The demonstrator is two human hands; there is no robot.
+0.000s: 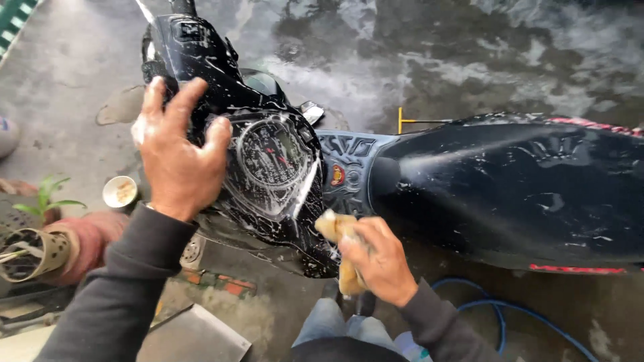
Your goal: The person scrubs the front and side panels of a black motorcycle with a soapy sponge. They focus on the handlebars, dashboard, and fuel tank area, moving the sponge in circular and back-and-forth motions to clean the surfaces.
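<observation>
My hands on a wet, soapy black motorbike.

Looking down from my head, my left hand [180,153] lies open and flat, fingers spread, on the left side of the shiny black motorbike front [268,174], just beside the round speed dial [274,155]. It holds nothing. My right hand [377,260] is closed around a soft yellow sponge [333,226], which presses on the lower edge of the bike front, near the long black seat [516,188]. White soap foam streaks the bike. A blue hose [500,310] lies on the wet grey ground [416,60] below the seat.
</observation>
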